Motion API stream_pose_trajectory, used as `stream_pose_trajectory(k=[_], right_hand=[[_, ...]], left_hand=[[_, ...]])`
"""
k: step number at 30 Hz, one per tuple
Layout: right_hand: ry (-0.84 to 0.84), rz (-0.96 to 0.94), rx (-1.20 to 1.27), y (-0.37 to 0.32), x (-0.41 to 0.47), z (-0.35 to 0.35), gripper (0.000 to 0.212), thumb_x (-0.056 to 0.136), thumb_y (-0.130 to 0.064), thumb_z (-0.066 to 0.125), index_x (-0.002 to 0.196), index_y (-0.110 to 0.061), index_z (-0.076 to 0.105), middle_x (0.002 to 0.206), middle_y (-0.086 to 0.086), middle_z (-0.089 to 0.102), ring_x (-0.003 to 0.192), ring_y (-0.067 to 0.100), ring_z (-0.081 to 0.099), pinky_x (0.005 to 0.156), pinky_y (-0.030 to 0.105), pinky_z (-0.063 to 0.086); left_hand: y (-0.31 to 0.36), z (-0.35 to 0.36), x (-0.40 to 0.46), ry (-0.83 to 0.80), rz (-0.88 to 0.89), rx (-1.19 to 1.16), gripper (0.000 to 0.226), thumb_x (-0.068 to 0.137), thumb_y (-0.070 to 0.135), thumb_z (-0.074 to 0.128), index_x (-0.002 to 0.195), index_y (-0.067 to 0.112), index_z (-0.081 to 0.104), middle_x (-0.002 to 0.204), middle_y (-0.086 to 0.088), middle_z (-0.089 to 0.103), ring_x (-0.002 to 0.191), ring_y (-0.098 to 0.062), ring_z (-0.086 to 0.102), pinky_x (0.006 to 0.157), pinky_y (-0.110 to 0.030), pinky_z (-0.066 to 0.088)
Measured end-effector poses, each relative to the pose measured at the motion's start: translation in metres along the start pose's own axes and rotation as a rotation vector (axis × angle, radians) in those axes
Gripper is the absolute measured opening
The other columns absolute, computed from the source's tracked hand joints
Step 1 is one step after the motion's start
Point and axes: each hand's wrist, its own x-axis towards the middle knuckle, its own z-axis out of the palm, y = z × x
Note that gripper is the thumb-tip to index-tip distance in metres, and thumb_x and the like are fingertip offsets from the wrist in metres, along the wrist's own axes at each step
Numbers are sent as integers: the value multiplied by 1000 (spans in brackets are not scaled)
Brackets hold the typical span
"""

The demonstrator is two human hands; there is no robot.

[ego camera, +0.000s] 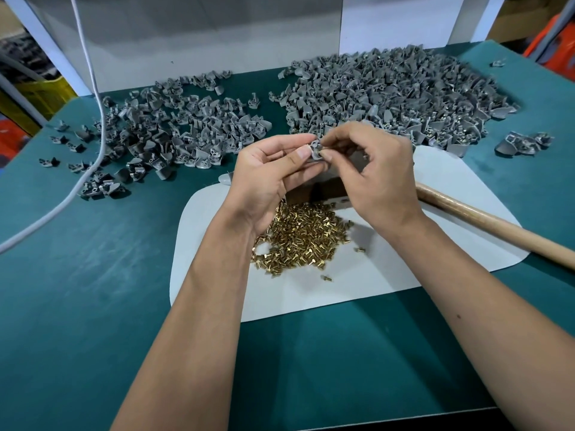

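Note:
My left hand [270, 175] pinches a small grey plastic part [315, 147] between thumb and fingers, raised above the table. My right hand [373, 175] pinches a small brass insert [321, 153] at the part's side, fingertips touching the part. Below both hands a heap of brass inserts [305, 241] lies on a white mat [389, 275]. A dark block [323, 189] stands on the mat, mostly hidden behind my hands.
A big pile of grey parts [389, 94] lies at the back right, a looser pile [174, 132] at the back left. A wooden handle [497, 225] lies across the mat's right edge. A grey cable [93, 119] hangs down at left. Green table cover [93, 290] all round.

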Motion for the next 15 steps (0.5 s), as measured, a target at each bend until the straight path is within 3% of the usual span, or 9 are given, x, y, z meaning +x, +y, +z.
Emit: stream_pose_trajectory(k=[5, 10, 15], right_hand=[[-42, 28, -36, 3, 1, 0, 7, 90, -7, 71, 96, -6, 74, 96, 3, 68, 92, 18, 62, 84, 30, 52], [-51, 113, -66, 3, 2, 0, 10, 98, -11, 61, 98, -4, 68, 97, 6, 65, 93, 22, 59, 80, 29, 47], [-53, 166, -79, 3, 3, 1, 13, 100, -12, 59, 98, -3, 68, 97, 8, 66, 93, 23, 59, 81, 32, 47]], left_hand=[[-4, 5, -1, 22, 35, 95, 19, 91, -10, 65, 107, -3, 73, 99, -24, 74, 86, -28, 76, 76, -26, 61], [-7, 12, 0, 87, 296, 415, 33, 84, -9, 75, 112, 8, 74, 104, -10, 76, 92, -22, 76, 87, -36, 62], [-16, 23, 1, 176, 349, 493, 28, 79, -10, 79, 106, -3, 76, 99, -12, 79, 92, -22, 77, 89, -41, 62]])
